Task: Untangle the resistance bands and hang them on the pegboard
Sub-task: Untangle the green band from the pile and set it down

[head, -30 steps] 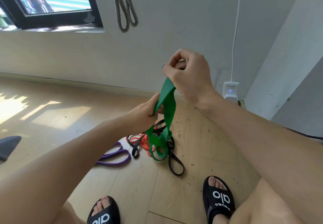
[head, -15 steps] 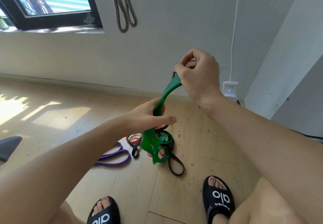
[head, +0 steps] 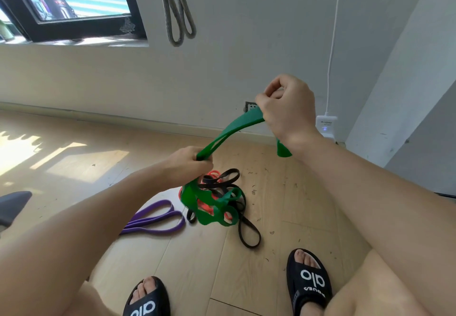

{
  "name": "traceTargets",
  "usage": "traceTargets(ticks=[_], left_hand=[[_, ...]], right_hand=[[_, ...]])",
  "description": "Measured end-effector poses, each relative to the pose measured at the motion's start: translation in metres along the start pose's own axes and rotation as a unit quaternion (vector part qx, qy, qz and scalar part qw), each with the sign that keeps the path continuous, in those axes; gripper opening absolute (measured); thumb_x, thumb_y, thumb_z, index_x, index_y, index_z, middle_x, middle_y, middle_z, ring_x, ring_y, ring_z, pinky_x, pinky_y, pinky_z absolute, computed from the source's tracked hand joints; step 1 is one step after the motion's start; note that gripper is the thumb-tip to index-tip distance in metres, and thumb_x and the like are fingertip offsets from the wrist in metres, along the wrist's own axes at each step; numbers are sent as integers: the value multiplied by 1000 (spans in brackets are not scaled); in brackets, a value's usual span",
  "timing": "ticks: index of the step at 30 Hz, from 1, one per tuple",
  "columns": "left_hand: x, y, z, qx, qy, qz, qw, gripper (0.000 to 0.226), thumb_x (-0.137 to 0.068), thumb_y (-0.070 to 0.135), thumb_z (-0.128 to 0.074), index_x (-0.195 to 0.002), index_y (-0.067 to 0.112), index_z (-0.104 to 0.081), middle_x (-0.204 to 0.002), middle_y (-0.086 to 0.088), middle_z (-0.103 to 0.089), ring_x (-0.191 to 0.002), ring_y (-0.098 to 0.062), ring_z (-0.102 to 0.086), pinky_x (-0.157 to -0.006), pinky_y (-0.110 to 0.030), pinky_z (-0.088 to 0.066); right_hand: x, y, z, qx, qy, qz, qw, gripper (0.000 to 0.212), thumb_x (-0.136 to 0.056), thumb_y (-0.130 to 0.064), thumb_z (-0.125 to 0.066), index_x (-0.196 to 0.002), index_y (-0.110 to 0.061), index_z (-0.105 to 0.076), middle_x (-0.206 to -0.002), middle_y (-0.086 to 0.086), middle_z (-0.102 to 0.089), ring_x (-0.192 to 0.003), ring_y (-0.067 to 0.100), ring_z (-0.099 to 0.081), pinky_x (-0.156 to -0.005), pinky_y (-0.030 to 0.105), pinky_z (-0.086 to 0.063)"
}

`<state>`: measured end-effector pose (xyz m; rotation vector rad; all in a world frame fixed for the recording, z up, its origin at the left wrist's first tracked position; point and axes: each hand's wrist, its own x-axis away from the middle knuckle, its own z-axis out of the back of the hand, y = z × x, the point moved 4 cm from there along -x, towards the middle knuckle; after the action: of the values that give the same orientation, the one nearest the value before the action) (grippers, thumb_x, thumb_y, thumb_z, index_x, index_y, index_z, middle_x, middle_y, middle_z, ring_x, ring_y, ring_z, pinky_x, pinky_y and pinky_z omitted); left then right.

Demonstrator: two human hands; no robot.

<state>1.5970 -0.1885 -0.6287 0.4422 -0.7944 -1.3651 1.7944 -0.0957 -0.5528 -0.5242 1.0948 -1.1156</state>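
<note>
head cam | single wide-angle view | looks forward-down, close over both hands (head: 286, 111) | floor (head: 74, 167) and wall (head: 246, 44) beyond grip

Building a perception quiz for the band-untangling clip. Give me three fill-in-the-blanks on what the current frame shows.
1. Both the left hand and the right hand grip the ____ band.
2. The band lying apart from the tangle, flat on the floor, is ____.
3. A grey band hangs on the wall to the right of the ____.

Missing words: green; purple; window
</note>
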Motion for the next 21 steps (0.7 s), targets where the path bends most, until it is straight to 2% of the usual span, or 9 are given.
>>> traceTargets(ticks=[4, 7, 10, 12, 15, 17, 18, 19, 21], left_hand=[[1, 8, 10, 1, 30, -51, 998, 13, -100, 22, -54, -91, 12, -57, -69, -3, -61, -66, -18, -62, -74, -43, -55], [8, 20, 13, -3, 38, -103, 994, 17, -91, 35, -69, -86, 23, -58, -69, 3, -53, -64, -16, -56, -67, -38, -49], [10, 30, 13, 12, 56, -120, 991, 20, -89, 35, -70, -96, 18, -61, -74, 0, -52, -67, -16, -52, -66, -37, -44], [9, 36, 11, 2, 74, -116, 991, 15, -95, 27, -67, -101, 14, -61, -77, -2, -55, -67, -16, -52, -65, -35, -42], [9, 41, 6, -20, 82, -99, 991, 13, -90, 24, -66, -102, 20, -63, -86, -1, -63, -76, -19, -58, -70, -35, -46], [11, 44, 6, 1, 73, -90, 993, 10, -87, 27, -66, -96, 26, -71, -92, 5, -71, -89, -13, -65, -82, -35, -51], [13, 47, 7, 21, 63, -92, 994, 9, -91, 25, -65, -94, 24, -73, -89, 13, -72, -90, -4, -65, -85, -30, -50], [14, 49, 6, 54, 42, -93, 993, 11, -95, 19, -62, -96, 21, -73, -83, 20, -72, -84, 7, -64, -82, -20, -49], [17, 47, 5, 149, -23, -74, 986, 17, -99, 9, -57, -107, 23, -64, -73, 19, -66, -67, 10, -58, -69, -10, -45]], right_hand=[[-4, 39, -10, 147, -109, -50, 982, 14, -93, -24, -62, -88, -11, -65, -80, 8, -68, -81, 27, -67, -74, 38, -54], [8, 60, -28, 241, -282, -89, 924, 32, -103, -29, -49, -103, -4, -70, -99, 18, -68, -88, 30, -63, -72, 35, -47], [24, 52, -47, 122, -386, -124, 906, 40, -109, -35, -35, -102, -12, -67, -106, 10, -68, -101, 26, -61, -86, 35, -45], [32, 32, -56, -14, -407, -139, 903, 52, -110, -45, -27, -98, -13, -66, -106, 8, -70, -103, 23, -63, -97, 36, -45], [41, 4, -64, -117, -414, -110, 896, 54, -106, -58, -32, -92, -17, -64, -93, 3, -71, -93, 19, -67, -94, 35, -50], [45, -6, -65, -69, -402, -60, 911, 47, -101, -61, -46, -94, -18, -61, -76, -2, -69, -70, 13, -67, -73, 31, -54], [45, -8, -65, -35, -391, -38, 919, 43, -99, -60, -51, -96, -18, -60, -68, -4, -68, -59, 9, -65, -62, 27, -51], [43, -11, -62, -14, -375, -19, 927, 39, -98, -57, -56, -98, -18, -60, -62, -5, -67, -53, 5, -63, -56, 24, -48], [38, -17, -57, -9, -344, 13, 939, 28, -94, -47, -65, -102, -21, -61, -64, -4, -71, -57, 3, -66, -59, 25, -50]])
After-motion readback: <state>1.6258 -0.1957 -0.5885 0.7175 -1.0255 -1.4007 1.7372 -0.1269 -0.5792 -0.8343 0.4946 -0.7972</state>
